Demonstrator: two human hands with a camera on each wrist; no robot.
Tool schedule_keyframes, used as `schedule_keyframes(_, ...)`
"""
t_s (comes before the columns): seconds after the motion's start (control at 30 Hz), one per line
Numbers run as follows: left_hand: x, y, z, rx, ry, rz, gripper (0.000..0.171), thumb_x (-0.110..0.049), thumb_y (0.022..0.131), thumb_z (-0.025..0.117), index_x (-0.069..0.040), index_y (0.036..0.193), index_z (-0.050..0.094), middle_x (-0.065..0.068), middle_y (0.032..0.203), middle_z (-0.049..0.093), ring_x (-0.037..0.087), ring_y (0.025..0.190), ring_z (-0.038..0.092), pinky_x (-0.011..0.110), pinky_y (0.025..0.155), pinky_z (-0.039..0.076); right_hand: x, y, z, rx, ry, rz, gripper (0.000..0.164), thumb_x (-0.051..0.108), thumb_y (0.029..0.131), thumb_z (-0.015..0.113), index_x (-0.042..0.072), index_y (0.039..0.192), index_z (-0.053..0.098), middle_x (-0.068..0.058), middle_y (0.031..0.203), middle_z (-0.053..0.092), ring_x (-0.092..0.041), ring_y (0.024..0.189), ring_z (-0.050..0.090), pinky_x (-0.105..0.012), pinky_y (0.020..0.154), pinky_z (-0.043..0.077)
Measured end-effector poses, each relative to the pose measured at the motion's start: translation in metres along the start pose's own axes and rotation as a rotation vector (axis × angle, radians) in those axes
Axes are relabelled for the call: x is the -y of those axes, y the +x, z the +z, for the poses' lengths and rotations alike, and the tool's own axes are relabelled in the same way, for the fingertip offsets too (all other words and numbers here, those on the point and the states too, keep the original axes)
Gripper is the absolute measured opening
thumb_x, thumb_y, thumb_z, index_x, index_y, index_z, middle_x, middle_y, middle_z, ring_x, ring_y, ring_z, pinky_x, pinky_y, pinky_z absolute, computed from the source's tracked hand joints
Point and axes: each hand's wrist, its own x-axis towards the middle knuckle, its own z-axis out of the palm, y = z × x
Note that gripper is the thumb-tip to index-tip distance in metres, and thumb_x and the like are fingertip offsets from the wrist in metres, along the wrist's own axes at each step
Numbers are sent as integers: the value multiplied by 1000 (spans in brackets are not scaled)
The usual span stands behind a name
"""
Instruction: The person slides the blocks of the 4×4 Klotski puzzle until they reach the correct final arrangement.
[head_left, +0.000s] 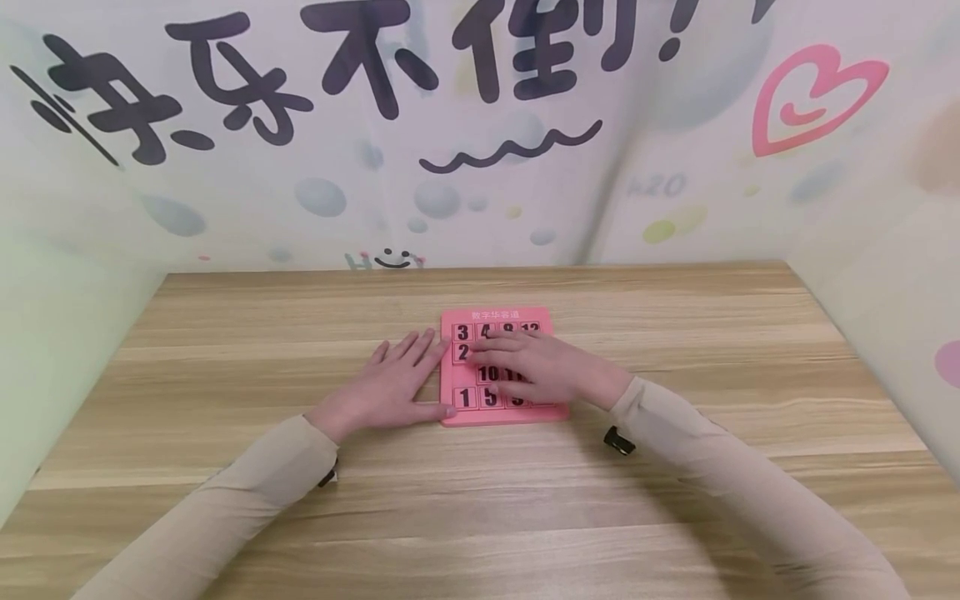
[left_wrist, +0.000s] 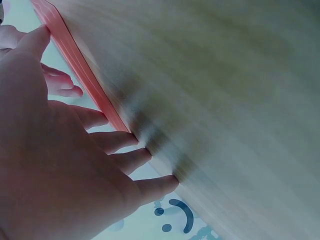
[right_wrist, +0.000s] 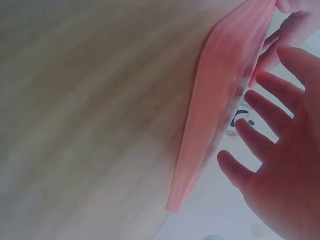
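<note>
A pink number sliding puzzle (head_left: 447,379) lies flat on the wooden table, its square tiles printed with black numbers. In the head view a gap shows at the left of its third row, beside the 10 tile. My left hand (head_left: 386,387) is spread at the board's left side, thumb at the lower left corner and index finger along the left edge. Over the tiles reaches my right hand (head_left: 543,365), hiding several of them; its fingertips are near the 2 tile. From the right wrist, the fingers (right_wrist: 265,112) look spread and slightly bent above the board (right_wrist: 210,110).
The wooden table (head_left: 480,517) stretches out around the board. A white wall (head_left: 375,208) with dark lettering and drawings stands behind it, with side walls at left and right. A black strap piece (head_left: 619,440) hangs at the right wrist.
</note>
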Motion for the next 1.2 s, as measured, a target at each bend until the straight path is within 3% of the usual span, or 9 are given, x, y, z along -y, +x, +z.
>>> schedule_keyframes(0.4,2,0,2,-7,2,0,96,-66,89,49,-8,155,14,17,160,6,37,145,5,61,113,6,11,-11,1,31,-68,-26,50,40,100,48,18,145,47,1,150,40,-25,141,28,-49,115,20)
schedule_keyframes(1.2,0,0,1,5,12,-15,96,-66,89,49,-8,156,13,16,160,5,37,145,4,61,113,6,29,-25,0,17,-136,-139,49,39,100,48,15,143,50,-1,148,43,-25,140,31,-47,114,22)
